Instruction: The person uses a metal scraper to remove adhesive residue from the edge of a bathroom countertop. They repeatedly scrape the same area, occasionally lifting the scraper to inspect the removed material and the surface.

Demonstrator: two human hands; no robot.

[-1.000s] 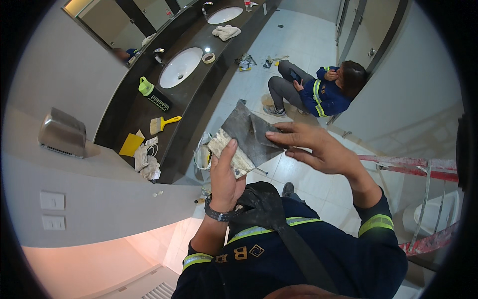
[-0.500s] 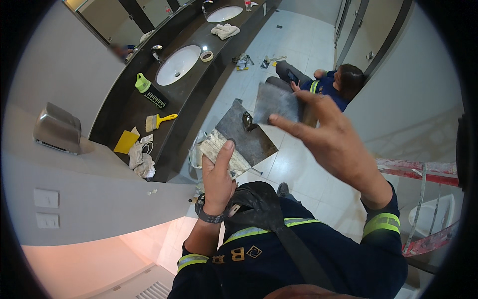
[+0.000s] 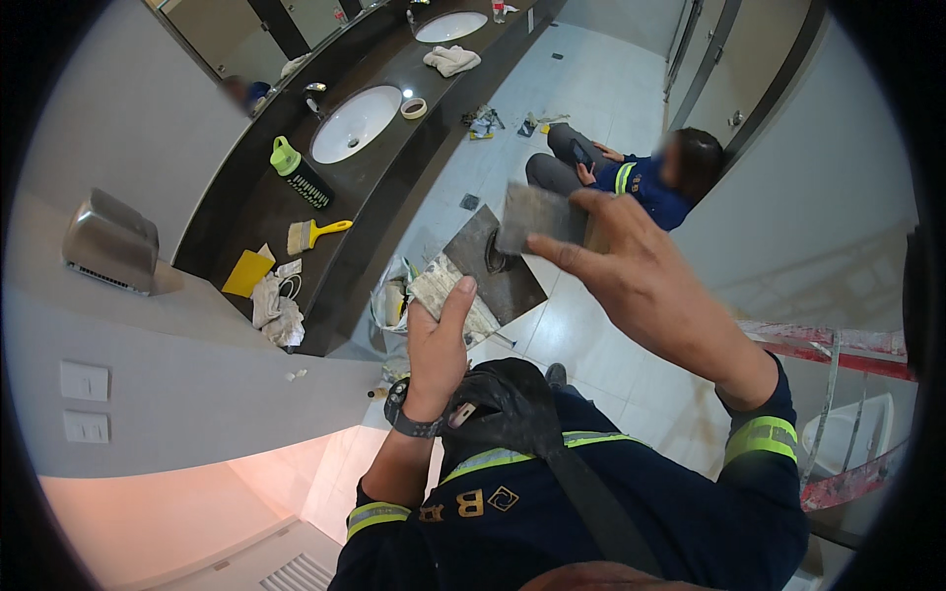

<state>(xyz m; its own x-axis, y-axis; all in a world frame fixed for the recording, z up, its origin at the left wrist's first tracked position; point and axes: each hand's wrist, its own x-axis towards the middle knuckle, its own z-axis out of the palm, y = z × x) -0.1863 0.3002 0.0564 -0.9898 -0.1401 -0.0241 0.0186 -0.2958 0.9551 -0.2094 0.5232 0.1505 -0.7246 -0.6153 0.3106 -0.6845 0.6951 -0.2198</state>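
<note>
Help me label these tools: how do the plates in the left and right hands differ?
The larger plate in the left hand outsizes the smaller plate in the right hand. The larger plate bears a dark blob; the smaller plate shows none. The larger plate has a pale strip alongside; the smaller plate shows none. Both are flat and grey.

Wears a navy shirt [image 3: 695, 507] with yellow-green bands [image 3: 762, 439] and gold markings [image 3: 471, 503]. Has a black strap [image 3: 606, 517] and pouch [image 3: 512, 399] across the front, plus a dark wristwatch [image 3: 412, 424].
</note>
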